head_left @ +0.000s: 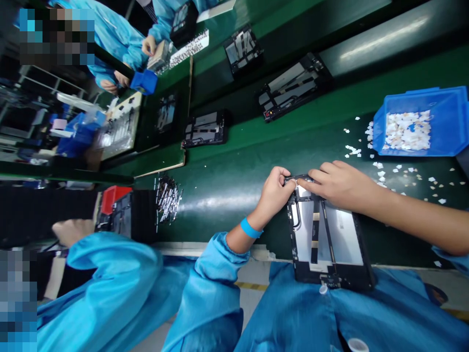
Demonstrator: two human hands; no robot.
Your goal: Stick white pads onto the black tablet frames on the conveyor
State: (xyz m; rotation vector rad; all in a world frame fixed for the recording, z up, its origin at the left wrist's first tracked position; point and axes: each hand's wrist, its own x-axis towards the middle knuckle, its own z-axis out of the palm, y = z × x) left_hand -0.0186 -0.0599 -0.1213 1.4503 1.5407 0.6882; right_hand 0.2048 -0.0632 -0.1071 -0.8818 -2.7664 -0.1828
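Observation:
An opened tablet (326, 234), black frame with silvery inner plates and dark ribbon strips, lies at the near edge of the green bench, overhanging toward my lap. My left hand (274, 190), a blue band on its wrist, is closed in a pinch at the tablet's far-left corner. My right hand (339, 183) lies over the far edge of the tablet, fingers curled and pressed down on that same corner. What the fingertips pinch is too small to make out.
A blue bin (445, 105) of small white paper bits stands far right, with bits scattered around it (403, 171). More opened tablets (293, 88) (207, 128) lie on the dark conveyor. Small metal parts (167, 198) are piled at left. Other workers in blue sit at left and opposite.

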